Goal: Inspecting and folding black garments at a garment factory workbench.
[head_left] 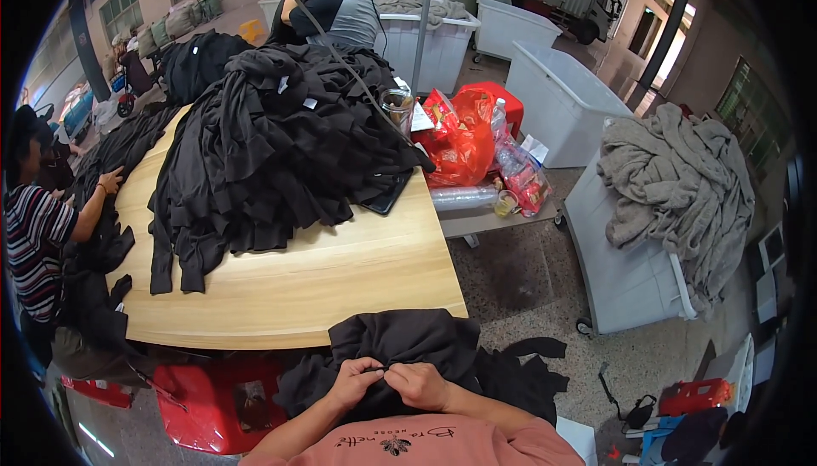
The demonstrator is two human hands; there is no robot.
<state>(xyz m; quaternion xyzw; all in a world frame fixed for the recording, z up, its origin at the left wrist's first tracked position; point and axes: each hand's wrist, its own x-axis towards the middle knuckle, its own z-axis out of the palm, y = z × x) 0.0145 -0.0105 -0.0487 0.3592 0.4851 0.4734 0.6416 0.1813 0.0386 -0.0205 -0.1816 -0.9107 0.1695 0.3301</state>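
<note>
A dark garment [404, 334] lies bunched across my lap and over the near edge of the wooden table [340, 270]. My left hand [356, 381] pinches a bit of its cloth between thumb and fingers. Right beside it, my right hand [417, 383] is closed on the same stretch of fabric, the two hands almost touching. Which part of the garment they hold is too small to make out. More of the dark cloth [519, 381] hangs to the right of my lap.
A big heap of dark garments [281, 142] covers the table's far part, a phone [390, 195] at its edge. A red stool [200, 411] stands at left. Grey cloth fills a white wheeled bin [630, 270]. Red plastic bags [464, 138] sit beyond. Another person [42, 236] handles garments at left.
</note>
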